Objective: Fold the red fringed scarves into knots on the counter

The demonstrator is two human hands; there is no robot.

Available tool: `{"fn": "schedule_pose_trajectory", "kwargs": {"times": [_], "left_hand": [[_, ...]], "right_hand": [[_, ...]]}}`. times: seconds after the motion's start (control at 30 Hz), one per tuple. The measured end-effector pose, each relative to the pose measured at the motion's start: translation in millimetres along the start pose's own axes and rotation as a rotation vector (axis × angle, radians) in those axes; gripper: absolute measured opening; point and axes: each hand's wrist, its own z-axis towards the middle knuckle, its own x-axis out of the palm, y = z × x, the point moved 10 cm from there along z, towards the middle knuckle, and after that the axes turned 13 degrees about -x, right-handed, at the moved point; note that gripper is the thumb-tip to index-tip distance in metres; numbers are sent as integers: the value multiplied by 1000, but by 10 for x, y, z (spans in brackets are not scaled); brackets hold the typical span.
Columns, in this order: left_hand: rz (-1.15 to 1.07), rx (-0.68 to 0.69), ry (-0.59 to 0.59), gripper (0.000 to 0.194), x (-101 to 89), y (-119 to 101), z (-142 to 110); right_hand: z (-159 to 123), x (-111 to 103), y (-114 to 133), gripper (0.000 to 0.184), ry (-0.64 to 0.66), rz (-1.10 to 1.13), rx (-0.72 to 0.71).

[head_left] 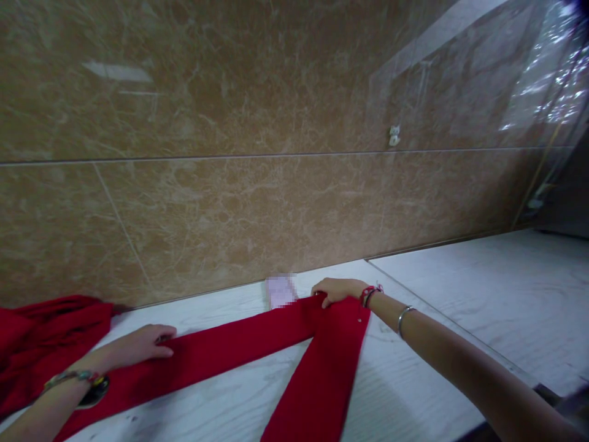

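Note:
A long red strip of cloth [239, 344] lies across the white wood-grain tabletop. It bends at the right, and a second length runs toward the near edge. At that bend my right hand [338, 290] is closed on the cloth's far edge, with the thumb on top. My left hand [150, 344] rests on the left stretch of the strip, its thumb apart from the slightly curved fingers. Behind the left wrist, a bunched pile of red fabric [50, 337] lies in loose folds.
A pale, partly blurred packet or pad [280, 291] lies beyond the strip against the wall. The brown marbled tile wall [230, 215] bounds the far side of the white table [483, 294]. A seam crosses the tabletop at right. A small white fitting [394, 135] sits on the wall.

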Motion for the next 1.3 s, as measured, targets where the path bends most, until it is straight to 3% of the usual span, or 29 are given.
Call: {"fn": "schedule_pose_trajectory", "kwargs": {"times": [0.1, 0.23, 0.53, 0.73, 0.87, 0.97, 1.07, 1.17, 1.23, 1.3], "left_hand": [[-33, 70, 84, 38, 29, -56, 30], [-72, 91, 31, 40, -30, 5, 200], [33, -112, -80, 44, 164, 272, 541], [-5, -99, -56, 41, 213, 163, 531], [18, -142, -138, 40, 66, 22, 392], [-29, -115, -228, 38, -72, -261, 203], [-205, 86, -227, 35, -112, -879, -123], [-398, 213, -18, 38, 83, -1582, -534], [-454, 220, 138, 41, 283, -1984, -806], [-453, 193, 243, 37, 461, -2273, -1022]], "right_hand": [[-10, -80, -39, 28, -20, -37, 10], [58, -197, -179, 26, -78, -72, 25], [294, -76, -421, 28, -87, -89, 92], [344, -69, -515, 34, -109, -107, 107], [277, -148, -403, 38, -156, -130, 108], [72, -300, -128, 38, -325, -136, 60], [-173, -294, 278, 35, -421, -46, -108], [-333, -102, 525, 34, -350, -41, -174], [-408, -21, 498, 36, -351, -112, -92], [-478, 24, 329, 40, -390, -161, 78]]}}
